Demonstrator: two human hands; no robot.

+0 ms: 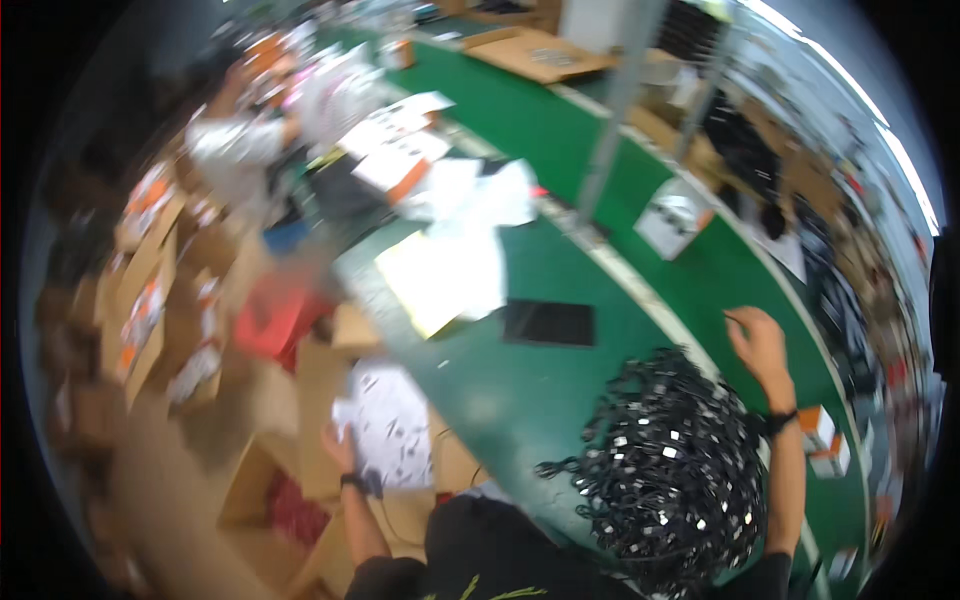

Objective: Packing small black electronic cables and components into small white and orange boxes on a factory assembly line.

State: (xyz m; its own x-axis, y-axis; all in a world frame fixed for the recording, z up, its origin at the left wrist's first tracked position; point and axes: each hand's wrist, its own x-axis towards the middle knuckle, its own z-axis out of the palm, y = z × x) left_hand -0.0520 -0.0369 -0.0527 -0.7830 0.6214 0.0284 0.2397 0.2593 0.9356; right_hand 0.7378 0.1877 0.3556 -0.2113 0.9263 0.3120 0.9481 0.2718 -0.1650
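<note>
My right hand (760,340) is raised over the green conveyor belt, its fingers loosely bent and apart, with nothing visible in them. Just beside that forearm lies a big heap of black coiled cables (670,470) with pale connectors, on the green worktable (470,390). Down at the left, my left hand (338,447) is at the side of an open cardboard box. Its fingers seem closed on a small white piece (343,411), which is blurred. Next to it is a white sheet or bag (392,425) scattered with small dark shapes.
A flat black tablet-like slab (549,323) and white plastic bags (465,250) lie on the table. A red bin (275,320) and an open carton (270,500) stand at the left. Another person (235,140) works at the far left. A metal post (620,120) rises beside the belt. A white-and-orange box (672,218) sits on the belt.
</note>
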